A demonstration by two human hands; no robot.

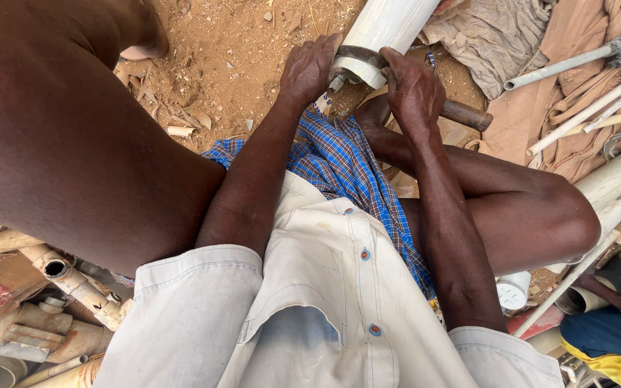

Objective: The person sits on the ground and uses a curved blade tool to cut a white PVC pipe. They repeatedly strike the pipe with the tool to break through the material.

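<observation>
Both hands are gripping a curved metal blade (359, 56) on the end of a big white pipe (382, 32). The left hand (307, 70) is wrapping its fingers tight around one end, and the right hand (412, 90) is squeezing the brown handle (468, 113) over the dirt ground (238, 65).

Smooth white plastic pipe (386, 25), a rusty, probably iron blade (361, 56), matt checked cloth (339, 162).

An outdoor scrap yard or pipe-working spot — bare red dirt ground (238, 57), heaps of dusty plastic pipes (52, 316) and crumpled tarpaulin (512, 43) all around.

Bright daylight, sharp (edges stretched), soft shadows
</observation>
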